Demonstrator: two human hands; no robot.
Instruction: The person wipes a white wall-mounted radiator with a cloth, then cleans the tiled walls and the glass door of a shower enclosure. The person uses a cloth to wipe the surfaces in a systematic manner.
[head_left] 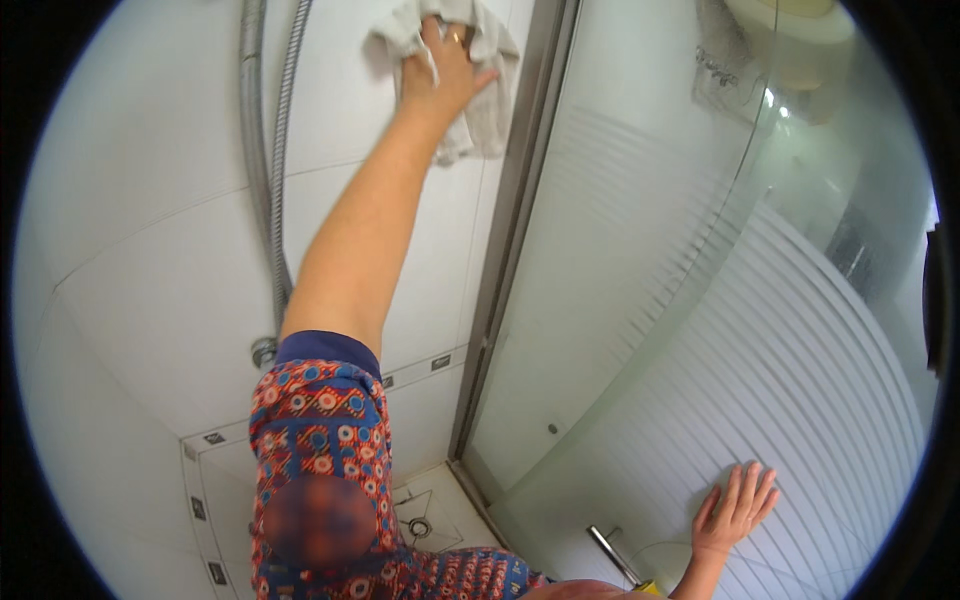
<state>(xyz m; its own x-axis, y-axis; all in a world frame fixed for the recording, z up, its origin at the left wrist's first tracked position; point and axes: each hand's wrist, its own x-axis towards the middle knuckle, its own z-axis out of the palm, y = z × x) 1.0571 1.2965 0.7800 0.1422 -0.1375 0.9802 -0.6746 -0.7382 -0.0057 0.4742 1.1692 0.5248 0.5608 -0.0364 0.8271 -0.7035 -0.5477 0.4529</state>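
Note:
My left arm stretches up to the white tiled wall point(350, 200). There my left hand point(440, 80) grips a pale grey cloth point(487, 130) and presses it against the tiles, close to the metal door frame. Folds of the cloth cover some of its fingers, while the thumb sticks out to the right. At the lower right, my right hand point(738, 505) lies flat on the striped glass panel point(800, 400), fingers stretched out and nothing in them.
A metal shower hose point(283, 150) and a grey pipe point(252, 110) run down the wall left of my arm. The metal frame point(515, 230) borders the glass. A bar handle point(612, 555) is near my right hand. A drain point(420, 527) sits in the floor.

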